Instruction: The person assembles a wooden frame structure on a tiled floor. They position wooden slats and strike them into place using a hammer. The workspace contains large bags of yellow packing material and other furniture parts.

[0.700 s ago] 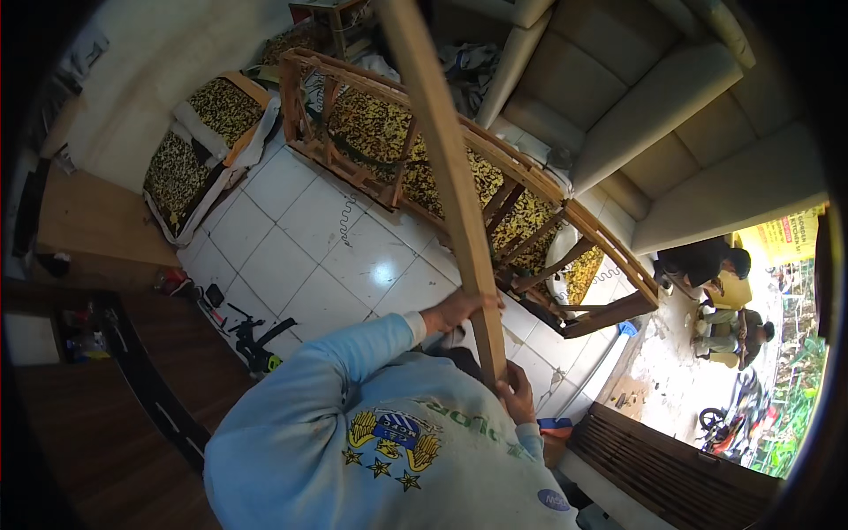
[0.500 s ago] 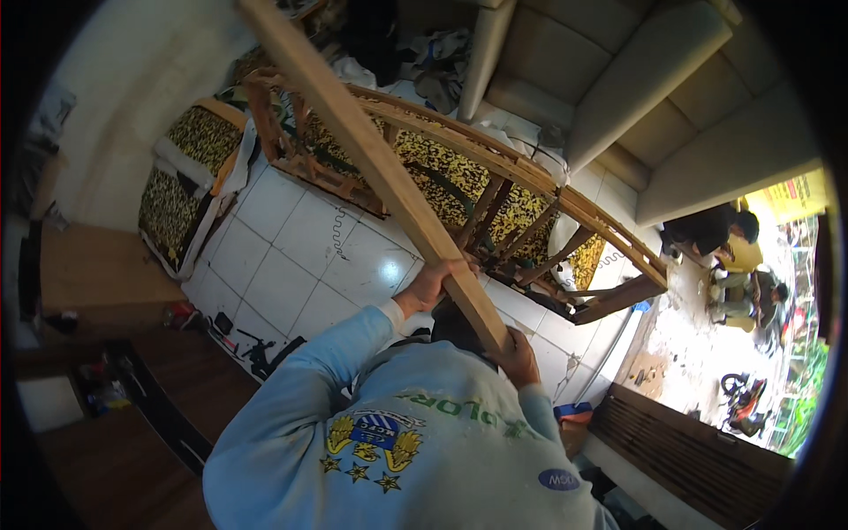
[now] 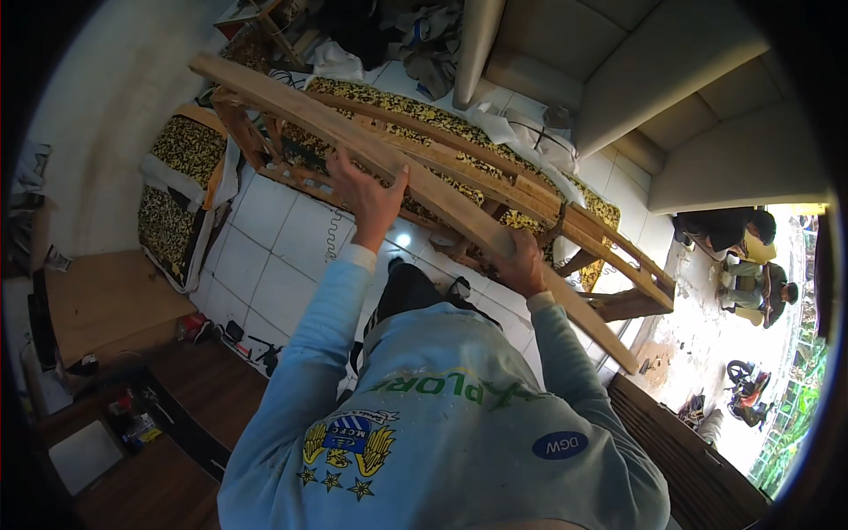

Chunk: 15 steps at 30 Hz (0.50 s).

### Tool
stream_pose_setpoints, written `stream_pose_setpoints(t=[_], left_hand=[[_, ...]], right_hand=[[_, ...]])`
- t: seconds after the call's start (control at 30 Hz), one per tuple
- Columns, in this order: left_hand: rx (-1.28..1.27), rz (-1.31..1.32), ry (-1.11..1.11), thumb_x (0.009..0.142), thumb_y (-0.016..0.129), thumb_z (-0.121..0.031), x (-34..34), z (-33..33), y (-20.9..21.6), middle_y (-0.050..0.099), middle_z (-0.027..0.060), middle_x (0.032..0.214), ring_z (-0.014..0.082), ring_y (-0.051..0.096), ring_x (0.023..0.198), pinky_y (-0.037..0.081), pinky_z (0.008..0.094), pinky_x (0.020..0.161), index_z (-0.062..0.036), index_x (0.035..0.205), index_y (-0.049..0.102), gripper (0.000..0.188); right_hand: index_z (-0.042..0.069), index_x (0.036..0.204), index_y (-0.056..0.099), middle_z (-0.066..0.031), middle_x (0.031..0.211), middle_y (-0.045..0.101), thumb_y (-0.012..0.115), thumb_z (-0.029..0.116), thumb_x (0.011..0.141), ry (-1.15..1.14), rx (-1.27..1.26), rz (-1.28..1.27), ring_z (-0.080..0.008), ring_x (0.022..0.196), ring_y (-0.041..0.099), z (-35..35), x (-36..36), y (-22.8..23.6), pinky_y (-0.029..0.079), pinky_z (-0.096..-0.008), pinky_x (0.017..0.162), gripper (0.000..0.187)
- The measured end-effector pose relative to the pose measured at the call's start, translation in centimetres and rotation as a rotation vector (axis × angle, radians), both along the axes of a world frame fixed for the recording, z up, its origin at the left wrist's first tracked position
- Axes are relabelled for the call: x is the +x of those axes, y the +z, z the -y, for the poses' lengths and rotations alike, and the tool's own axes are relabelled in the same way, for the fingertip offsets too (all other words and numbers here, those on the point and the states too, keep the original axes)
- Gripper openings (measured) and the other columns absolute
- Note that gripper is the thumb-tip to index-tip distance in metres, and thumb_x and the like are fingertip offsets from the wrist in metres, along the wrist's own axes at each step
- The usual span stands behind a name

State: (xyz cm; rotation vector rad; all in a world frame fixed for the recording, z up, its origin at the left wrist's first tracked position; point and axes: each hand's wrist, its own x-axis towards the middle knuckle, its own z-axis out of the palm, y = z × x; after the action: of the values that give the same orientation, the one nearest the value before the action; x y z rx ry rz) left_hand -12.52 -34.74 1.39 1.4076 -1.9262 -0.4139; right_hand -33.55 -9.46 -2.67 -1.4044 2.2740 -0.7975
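Plank (image 3: pixel 450 205) is held aslant over the wooden frame (image 3: pixel 495 183); contact between the two cannot be told. Left hand (image 3: pixel 365 199): grasping the plank, thumb on its face, fingers bent at the near edge, tips partly hidden. Right hand (image 3: pixel 521 265): fingers closed about it, toward the right end. Good handling calls for a wide, even grip and watching the longer left overhang. Patterned fabric (image 3: pixel 605 212) lies beneath the frame, on tiled floor (image 3: pixel 265 291).
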Motion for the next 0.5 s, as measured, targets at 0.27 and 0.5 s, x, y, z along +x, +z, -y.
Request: stream_pose_setpoints(t=[0.27, 0.5], left_hand=[[0.112, 0.902, -1.068, 0.088, 0.07, -0.065, -4.1, 17.1, -3.8, 0.036, 0.011, 0.165, 0.0357, 0.022, 0.157, 0.01, 0.063, 0.127, -0.0196, 0.162, 0.032, 0.095], [0.413, 0.827, -1.192, 0.076, 0.088, -0.041, -8.2, 24.3, -9.1, 0.051, 0.0116, 0.153, 0.0342, 0.047, 0.141, 0.038, 0.0493, 0.119, -0.0152, 0.149, 0.048, 0.087]], right_hand=[[0.008, 0.137, 0.061, -0.0155, 0.134, 0.062, 0.085, 0.046, 0.075, 0.003, 0.15, -0.138, -0.0379, 0.125, 0.06, 13.4, -6.8, -3.3, 0.042, -0.062, 0.104, 0.077], [0.006, 0.137, 0.061, -0.0192, 0.129, 0.067, 0.093, 0.028, 0.071, -0.064, 0.406, 0.142, -0.0369, 0.12, 0.065, 18.4, -9.0, -5.2, 0.05, -0.0439, 0.106, 0.076]])
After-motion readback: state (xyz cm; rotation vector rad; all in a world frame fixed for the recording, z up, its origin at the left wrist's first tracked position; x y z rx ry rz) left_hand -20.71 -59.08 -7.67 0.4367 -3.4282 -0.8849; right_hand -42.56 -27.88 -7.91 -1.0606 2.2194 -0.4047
